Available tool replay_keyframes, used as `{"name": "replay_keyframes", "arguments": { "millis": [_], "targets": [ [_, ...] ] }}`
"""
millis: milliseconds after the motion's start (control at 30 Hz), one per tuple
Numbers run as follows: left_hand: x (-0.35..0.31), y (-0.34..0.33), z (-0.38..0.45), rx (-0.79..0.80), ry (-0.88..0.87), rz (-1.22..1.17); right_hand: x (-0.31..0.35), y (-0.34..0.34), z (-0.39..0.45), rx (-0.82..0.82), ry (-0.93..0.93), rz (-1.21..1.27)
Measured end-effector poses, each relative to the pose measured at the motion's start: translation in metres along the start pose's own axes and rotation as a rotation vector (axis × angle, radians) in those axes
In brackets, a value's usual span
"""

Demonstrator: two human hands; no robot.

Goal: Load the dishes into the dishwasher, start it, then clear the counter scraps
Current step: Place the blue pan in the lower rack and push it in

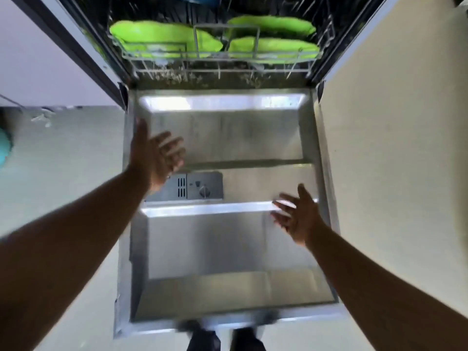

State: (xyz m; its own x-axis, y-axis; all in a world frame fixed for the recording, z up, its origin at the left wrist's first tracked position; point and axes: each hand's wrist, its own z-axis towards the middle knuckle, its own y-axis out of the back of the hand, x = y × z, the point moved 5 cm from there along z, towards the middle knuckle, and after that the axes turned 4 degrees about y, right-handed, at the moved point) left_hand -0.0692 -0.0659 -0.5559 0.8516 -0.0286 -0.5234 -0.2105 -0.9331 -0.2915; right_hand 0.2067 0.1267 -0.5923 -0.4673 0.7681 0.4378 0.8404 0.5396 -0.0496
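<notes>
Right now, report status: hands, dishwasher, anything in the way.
Left hand open, right hand open, both empty above the door. Door down flat. Green plates in the lower rack. Nothing on the door.

Both your bare forearms reach forward from the near corners of the view, converging toward the middle. Your left hand (158,160) is the farther one, held thumb-up with the palm turned right and the fingers straight and slightly spread, gripping nothing. Your right hand (297,216) sits nearer and lower on the right, palm turned left toward the other, fingers extended and fanned, also holding nothing. The two hands are well apart, palms facing each other; both are motion-blurred
</notes>
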Motion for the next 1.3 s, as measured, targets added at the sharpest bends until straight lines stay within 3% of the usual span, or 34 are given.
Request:
{"name": "replay_keyframes", "arguments": {
  "millis": [200,300,367,433,533,700,833,1133,1300],
  "targets": [
    [0.221,0.104,-0.136,-0.093,0.429,-0.354,-0.167,0.059,-0.074,-0.108,-0.258,0.024],
    [0.309,0.149,-0.188,-0.358,0.585,-0.569,-0.207,0.086,-0.099,-0.246,-0.36,-0.146],
    [0.345,0.169,-0.205,-0.558,0.659,-0.574,-0.224,0.098,-0.104,-0.268,-0.435,-0.236],
    [0.361,0.174,-0.203,-0.578,0.676,-0.585,-0.237,0.105,-0.101,-0.261,-0.492,-0.252],
    [0.366,0.174,-0.173,-0.56,0.533,-0.626,-0.256,0.108,-0.089,-0.301,-0.515,-0.038],
    [0.351,0.158,-0.146,-0.634,0.319,-0.742,-0.269,0.098,-0.071,-0.392,-0.374,0.389],
    [0.345,0.155,-0.159,-0.615,0.303,-0.775,-0.271,0.081,-0.075,-0.359,-0.325,0.599],
    [0.269,0.122,-0.26,-0.583,0.353,-0.836,-0.22,0.082,-0.176,-0.286,-0.294,0.519],
    [0.183,0.082,-0.347,-0.459,0.347,-0.934,-0.15,0.074,-0.247,-0.373,-0.097,0.412]
  ]
}}
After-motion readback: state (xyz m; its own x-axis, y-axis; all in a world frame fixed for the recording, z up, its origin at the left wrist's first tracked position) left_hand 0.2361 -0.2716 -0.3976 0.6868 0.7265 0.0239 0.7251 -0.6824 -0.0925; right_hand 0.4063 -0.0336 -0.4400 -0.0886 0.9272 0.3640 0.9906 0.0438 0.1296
